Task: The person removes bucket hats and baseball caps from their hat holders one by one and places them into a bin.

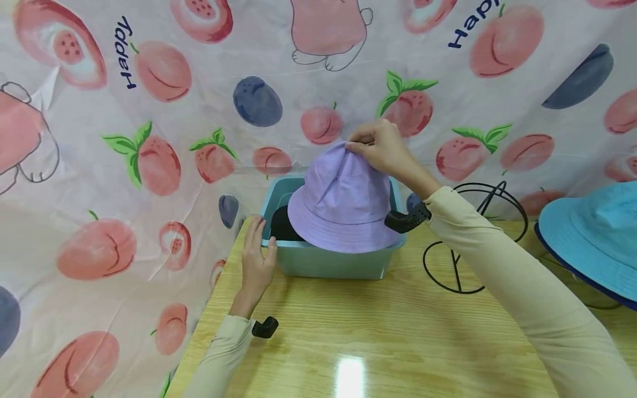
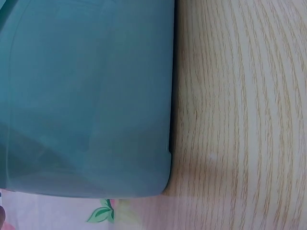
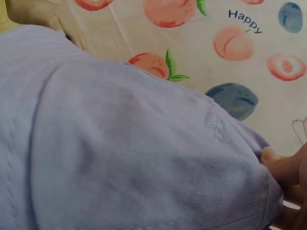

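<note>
My right hand (image 1: 380, 146) pinches the crown of a lavender bucket hat (image 1: 343, 193), its brim hanging downward over a blue-green plastic bin (image 1: 328, 262). In the right wrist view the hat's fabric (image 3: 144, 143) fills much of the picture, with thumb and fingers gripping its top at the right edge. My left hand (image 1: 259, 260) rests at the bin's left front corner, fingers extended along the rim. Something black (image 1: 283, 225) lies inside the bin, partly hidden by the hat. The left wrist view shows the bin's side wall (image 2: 91, 100).
A black wire stand (image 1: 458, 271) lies on the wooden table (image 1: 318, 326) right of the bin. At the far right is a light-blue bucket hat (image 1: 597, 232) with a dark-blue underside. A fruit-print cloth (image 1: 209, 72) hangs behind and left of the table.
</note>
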### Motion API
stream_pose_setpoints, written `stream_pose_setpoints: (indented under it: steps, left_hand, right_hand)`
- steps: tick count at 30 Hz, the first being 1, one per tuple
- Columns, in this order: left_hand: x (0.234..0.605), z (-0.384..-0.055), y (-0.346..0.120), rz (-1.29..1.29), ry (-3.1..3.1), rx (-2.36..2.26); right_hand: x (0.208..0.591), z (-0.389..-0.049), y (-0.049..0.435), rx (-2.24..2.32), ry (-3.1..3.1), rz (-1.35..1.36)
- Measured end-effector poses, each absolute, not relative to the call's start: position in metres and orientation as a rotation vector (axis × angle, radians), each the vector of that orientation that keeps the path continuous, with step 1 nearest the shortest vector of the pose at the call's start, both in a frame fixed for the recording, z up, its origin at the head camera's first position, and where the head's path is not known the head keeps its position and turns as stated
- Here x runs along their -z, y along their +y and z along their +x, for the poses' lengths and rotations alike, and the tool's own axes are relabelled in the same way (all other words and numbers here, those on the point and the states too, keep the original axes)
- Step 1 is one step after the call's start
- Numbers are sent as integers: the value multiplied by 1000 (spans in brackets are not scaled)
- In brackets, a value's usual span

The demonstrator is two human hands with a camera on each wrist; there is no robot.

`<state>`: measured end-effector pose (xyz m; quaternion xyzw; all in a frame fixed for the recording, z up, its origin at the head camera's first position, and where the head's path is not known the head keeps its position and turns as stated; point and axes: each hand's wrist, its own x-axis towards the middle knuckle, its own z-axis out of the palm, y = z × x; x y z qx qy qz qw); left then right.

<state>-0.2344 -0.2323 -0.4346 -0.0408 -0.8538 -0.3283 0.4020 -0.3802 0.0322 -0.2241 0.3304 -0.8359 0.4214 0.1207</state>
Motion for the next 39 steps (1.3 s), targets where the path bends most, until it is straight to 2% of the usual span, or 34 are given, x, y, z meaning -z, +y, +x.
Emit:
stream_pose_setpoints:
  steps: [20, 29, 33, 39]
  left_hand:
    - [434, -235, -233, -107, -2156, 840]
    - [435, -235, -234, -120, -2138, 827]
    - [434, -236, -233, -128, -2136, 832]
    - [432, -236, -234, -138, -2135, 840]
  right_hand:
    - [267, -416, 11, -1211, -2264, 734]
    - [293, -415, 5, -1096, -2225, 895]
    - [288, -416, 8, -1080, -2374, 1004]
    - [272, -413, 26, -890, -2812, 1352]
